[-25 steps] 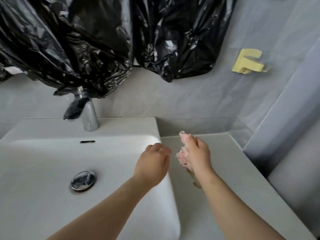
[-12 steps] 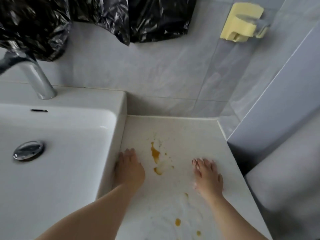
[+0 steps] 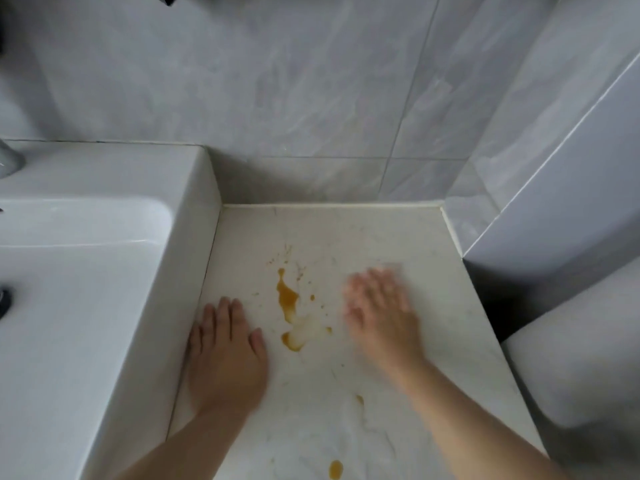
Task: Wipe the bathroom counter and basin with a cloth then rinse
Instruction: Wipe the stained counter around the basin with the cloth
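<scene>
The left hand (image 3: 225, 358) is lying flat on the smooth, pale marbled counter (image 3: 346, 230), fingers straight and together, touching the glossy white basin's (image 3: 194, 237) square outer wall. Further right of the basin, past orange-brown stains (image 3: 287, 299), the blurred right hand (image 3: 381, 313) is pressing down, fingers loosely spread. Beyond its fingertips a pale smear (image 3: 393, 266) is showing; whether it is the cloth, I cannot tell.

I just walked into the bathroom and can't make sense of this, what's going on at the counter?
A person has both hands flat on the counter beside the basin. The left hand rests next to the basin's side; the right hand, blurred, lies right of the orange-brown spills, not yet wiped. Whether a cloth is under it is unclear.
</scene>
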`<action>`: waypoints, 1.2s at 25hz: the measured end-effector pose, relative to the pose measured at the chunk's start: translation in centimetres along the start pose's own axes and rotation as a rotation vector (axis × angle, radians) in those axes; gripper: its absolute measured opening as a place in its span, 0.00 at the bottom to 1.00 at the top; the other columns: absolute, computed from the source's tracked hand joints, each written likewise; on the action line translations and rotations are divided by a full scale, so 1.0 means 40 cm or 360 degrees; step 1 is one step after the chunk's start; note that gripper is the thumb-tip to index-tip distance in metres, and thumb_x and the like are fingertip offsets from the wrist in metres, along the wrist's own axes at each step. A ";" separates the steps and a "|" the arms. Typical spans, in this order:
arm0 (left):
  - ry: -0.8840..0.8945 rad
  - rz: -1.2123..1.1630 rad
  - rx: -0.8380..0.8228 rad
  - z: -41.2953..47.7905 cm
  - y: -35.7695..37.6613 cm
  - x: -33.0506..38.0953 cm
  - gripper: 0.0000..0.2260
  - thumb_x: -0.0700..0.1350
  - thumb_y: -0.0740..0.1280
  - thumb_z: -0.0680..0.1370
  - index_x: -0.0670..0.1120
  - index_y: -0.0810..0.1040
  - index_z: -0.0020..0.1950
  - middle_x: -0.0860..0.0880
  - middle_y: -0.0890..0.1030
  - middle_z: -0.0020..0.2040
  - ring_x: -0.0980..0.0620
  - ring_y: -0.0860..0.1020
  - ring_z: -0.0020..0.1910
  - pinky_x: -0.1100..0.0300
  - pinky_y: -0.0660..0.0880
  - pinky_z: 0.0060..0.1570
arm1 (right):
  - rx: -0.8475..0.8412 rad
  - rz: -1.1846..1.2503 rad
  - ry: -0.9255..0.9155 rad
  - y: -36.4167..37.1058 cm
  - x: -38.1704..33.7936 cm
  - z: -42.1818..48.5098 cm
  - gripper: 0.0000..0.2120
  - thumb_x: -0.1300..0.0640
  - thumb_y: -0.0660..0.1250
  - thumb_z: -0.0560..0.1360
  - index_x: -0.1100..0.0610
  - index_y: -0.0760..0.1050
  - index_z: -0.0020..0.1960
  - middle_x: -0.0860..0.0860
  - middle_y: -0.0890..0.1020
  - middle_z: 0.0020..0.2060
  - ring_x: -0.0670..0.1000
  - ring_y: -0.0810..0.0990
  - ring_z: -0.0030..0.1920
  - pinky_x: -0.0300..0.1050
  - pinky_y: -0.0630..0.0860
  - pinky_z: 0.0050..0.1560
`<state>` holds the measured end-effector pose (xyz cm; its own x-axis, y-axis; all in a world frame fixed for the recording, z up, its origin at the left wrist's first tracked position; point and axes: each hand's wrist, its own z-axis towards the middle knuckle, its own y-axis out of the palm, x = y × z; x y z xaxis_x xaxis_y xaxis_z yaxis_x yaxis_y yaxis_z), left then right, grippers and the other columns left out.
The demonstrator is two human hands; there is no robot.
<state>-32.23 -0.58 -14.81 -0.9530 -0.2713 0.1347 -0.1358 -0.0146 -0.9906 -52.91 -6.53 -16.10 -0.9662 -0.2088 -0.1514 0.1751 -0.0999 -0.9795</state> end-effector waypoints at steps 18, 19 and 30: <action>0.0038 0.0109 0.0276 0.009 0.024 -0.012 0.26 0.49 0.50 0.76 0.35 0.72 0.65 0.37 0.75 0.63 0.39 0.73 0.63 0.42 0.66 0.63 | -0.0232 -0.0088 0.0894 -0.051 0.204 0.318 0.30 0.43 0.44 0.79 0.57 0.51 0.77 0.55 0.51 0.77 0.55 0.47 0.76 0.51 0.43 0.75; 0.0035 0.0116 0.0286 0.009 0.026 -0.011 0.26 0.49 0.50 0.76 0.35 0.72 0.65 0.37 0.75 0.63 0.39 0.73 0.64 0.42 0.66 0.63 | -0.0245 -0.0046 0.1021 -0.049 0.175 0.325 0.31 0.43 0.45 0.79 0.57 0.50 0.77 0.55 0.50 0.77 0.55 0.46 0.76 0.51 0.42 0.75; 0.0036 0.0074 0.0356 0.008 0.035 -0.017 0.25 0.49 0.51 0.75 0.35 0.74 0.63 0.38 0.77 0.62 0.41 0.75 0.62 0.43 0.66 0.62 | -0.0265 0.0112 0.0290 0.035 -0.104 0.378 0.24 0.48 0.43 0.81 0.49 0.51 0.77 0.48 0.51 0.77 0.51 0.46 0.76 0.50 0.42 0.74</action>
<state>-31.67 -0.70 -16.28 -0.9630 -0.2551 0.0865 -0.0304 -0.2161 -0.9759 -45.76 -20.51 -14.84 -0.9735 -0.0294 -0.2268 0.2242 0.0737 -0.9718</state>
